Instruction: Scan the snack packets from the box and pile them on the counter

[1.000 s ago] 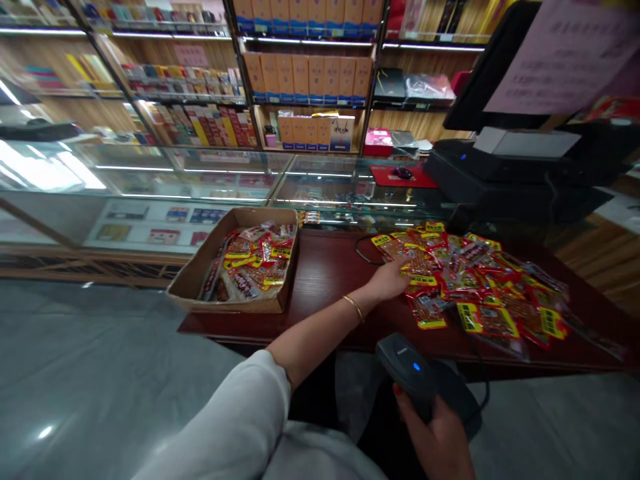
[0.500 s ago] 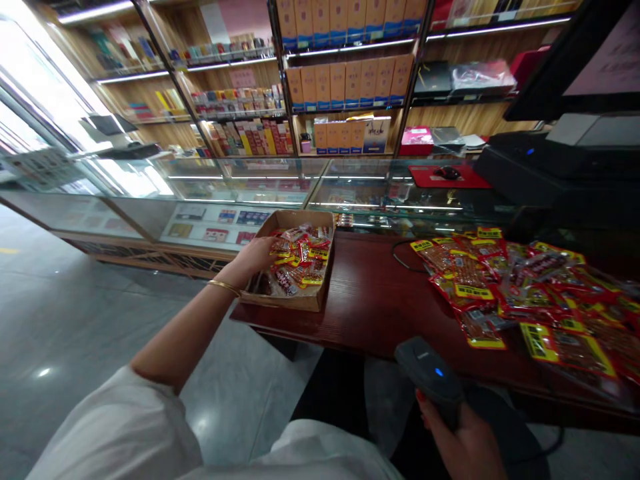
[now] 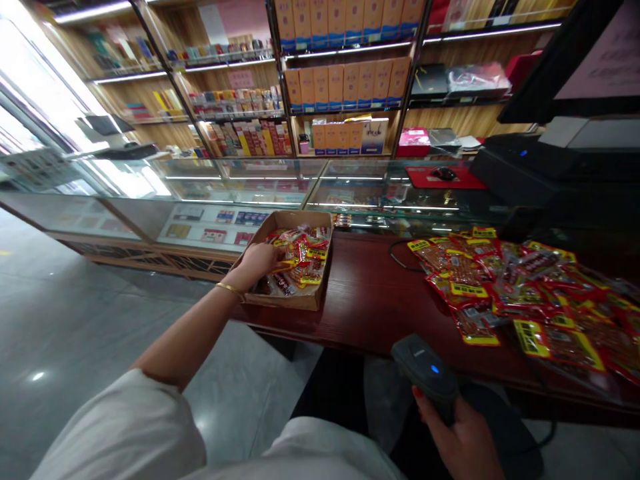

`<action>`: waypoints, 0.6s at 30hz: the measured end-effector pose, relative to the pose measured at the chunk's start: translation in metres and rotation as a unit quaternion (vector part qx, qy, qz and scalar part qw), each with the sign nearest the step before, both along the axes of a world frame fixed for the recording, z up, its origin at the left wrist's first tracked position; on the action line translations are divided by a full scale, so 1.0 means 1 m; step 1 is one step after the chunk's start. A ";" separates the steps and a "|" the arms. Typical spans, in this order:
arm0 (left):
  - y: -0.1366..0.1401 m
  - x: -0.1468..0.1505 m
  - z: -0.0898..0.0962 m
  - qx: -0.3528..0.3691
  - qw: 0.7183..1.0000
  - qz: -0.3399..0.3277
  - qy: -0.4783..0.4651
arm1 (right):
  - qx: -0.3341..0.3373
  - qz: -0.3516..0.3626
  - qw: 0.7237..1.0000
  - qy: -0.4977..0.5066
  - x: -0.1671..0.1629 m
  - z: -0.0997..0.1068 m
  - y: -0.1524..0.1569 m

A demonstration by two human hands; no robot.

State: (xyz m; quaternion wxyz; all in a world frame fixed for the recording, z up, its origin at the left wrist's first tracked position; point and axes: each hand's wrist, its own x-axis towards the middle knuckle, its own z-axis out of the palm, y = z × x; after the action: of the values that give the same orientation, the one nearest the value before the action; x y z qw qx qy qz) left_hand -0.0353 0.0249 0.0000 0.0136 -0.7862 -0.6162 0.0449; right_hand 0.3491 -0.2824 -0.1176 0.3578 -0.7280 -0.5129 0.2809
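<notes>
My left hand (image 3: 260,261) reaches into an open cardboard box (image 3: 295,301) at the table's near left corner. Its fingers are closed on a snack packet (image 3: 285,265) with a yellow edge, lying among other red and yellow packets; the fingertips are partly hidden. My right hand (image 3: 463,433) is wrapped round the handle of a dark barcode scanner (image 3: 425,370) with a lit blue light, held low in front of the table's edge. A heap of clear snack packets (image 3: 467,270) with red and yellow borders covers the table's right side.
The dark red wooden table (image 3: 363,287) meets a glass display counter (image 3: 240,190) behind it. On the glass lie a red mouse pad (image 3: 465,179) and a mouse (image 3: 444,173). A monitor (image 3: 595,60) stands at the right. Shelves with boxes (image 3: 350,83) fill the back wall.
My left hand has moved slightly right and deeper over the packets, its fingers now closing on one. The right hand keeps hold of the scanner, almost unmoved.
</notes>
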 end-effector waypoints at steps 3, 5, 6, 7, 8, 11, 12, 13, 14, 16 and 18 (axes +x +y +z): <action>-0.029 0.010 0.025 0.057 0.994 0.029 -0.085 | 0.004 -0.032 0.999 0.013 0.005 0.004 0.000; -0.052 0.028 0.038 0.144 0.969 0.024 -0.197 | 0.008 -0.048 0.999 0.018 0.010 0.008 0.001; -0.063 0.041 0.042 0.181 0.948 0.017 -0.263 | 0.012 -0.057 0.998 0.022 0.012 0.009 0.003; -0.073 0.057 0.041 0.203 0.922 0.011 -0.329 | 0.014 -0.065 0.997 0.028 0.014 0.011 0.004; -0.082 0.074 0.037 0.206 0.897 0.010 -0.391 | 0.015 -0.074 0.996 0.037 0.015 0.014 0.006; -0.098 0.130 0.002 0.102 0.831 0.030 -0.547 | 0.016 -0.086 0.994 0.066 0.013 0.020 0.010; -0.100 0.147 -0.015 0.037 0.805 0.035 -0.591 | 0.019 -0.086 0.994 0.069 0.011 0.021 0.011; -0.101 0.162 -0.032 -0.023 0.770 0.039 -0.636 | 0.022 -0.083 0.994 0.068 0.009 0.022 0.011; -0.102 0.174 -0.049 -0.073 0.731 0.039 -0.678 | 0.025 -0.075 0.995 0.065 0.007 0.022 0.011; -0.102 0.188 -0.077 -0.136 0.673 0.026 -0.727 | 0.029 -0.056 0.996 0.058 0.003 0.020 0.010; -0.101 0.190 -0.095 -0.159 0.666 -0.011 -0.728 | 0.038 -0.043 0.997 0.055 0.001 0.017 0.009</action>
State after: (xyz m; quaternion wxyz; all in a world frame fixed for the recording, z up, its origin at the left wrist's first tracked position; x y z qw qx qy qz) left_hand 0.1551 -0.0761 -0.0952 -0.5643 -0.5655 -0.4050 -0.4448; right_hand 0.3500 -0.2731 -0.1011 0.4246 -0.7190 -0.4709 0.2846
